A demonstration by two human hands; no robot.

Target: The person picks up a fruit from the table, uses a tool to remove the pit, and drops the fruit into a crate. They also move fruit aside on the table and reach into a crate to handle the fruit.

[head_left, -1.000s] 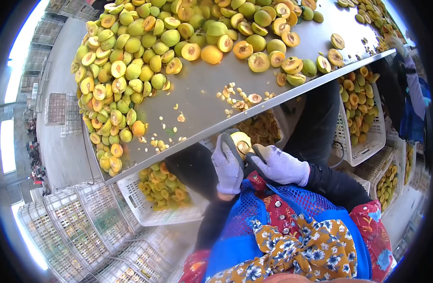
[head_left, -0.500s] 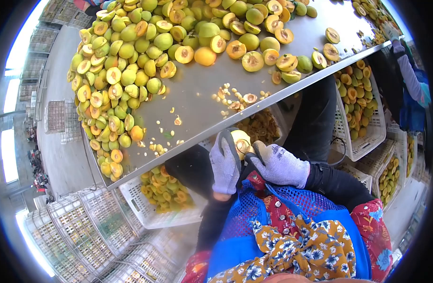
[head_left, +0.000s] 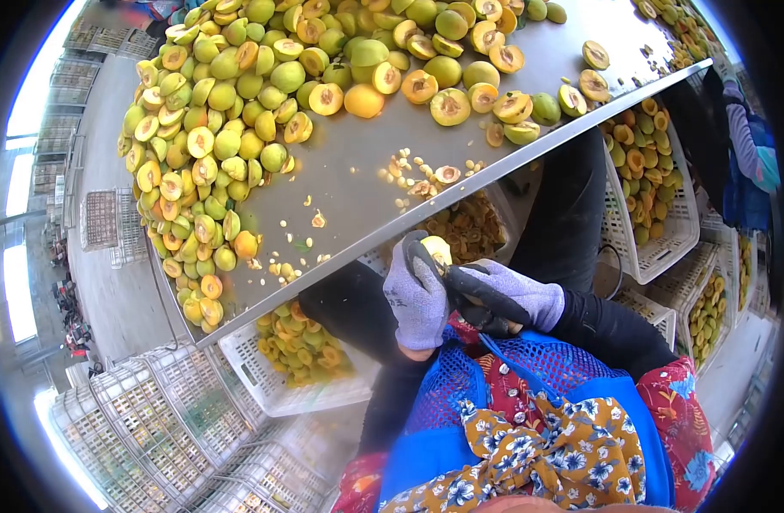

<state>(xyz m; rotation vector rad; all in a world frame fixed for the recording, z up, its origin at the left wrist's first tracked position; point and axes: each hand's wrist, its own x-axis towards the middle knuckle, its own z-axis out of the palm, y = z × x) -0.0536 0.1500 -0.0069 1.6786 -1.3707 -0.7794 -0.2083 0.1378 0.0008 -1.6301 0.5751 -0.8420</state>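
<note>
My left hand, in a lavender glove with dark fingertips, is closed around a pale yellow fruit half, apricot- or peach-like. Its cut face is partly covered by the glove. Against its lower right side is my right hand, gloved alike, with the dark palm side showing and the fingers curled in. Whatever those fingers grip is hidden. Just beyond both hands runs the edge of a metal table, where pale pits and scraps lie. Heaped on the table are green-yellow fruit halves.
Below the table edge, a crate of fruit halves stands at left, and a bin of scraps lies beyond my hands. More fruit crates line the right side, near another person's sleeve. Stacked empty crates fill the lower left.
My right hand has rolled so its dark palm side shows, with its fingers curled. The fruit half is turned and more covered; my left hand has shifted slightly right.
</note>
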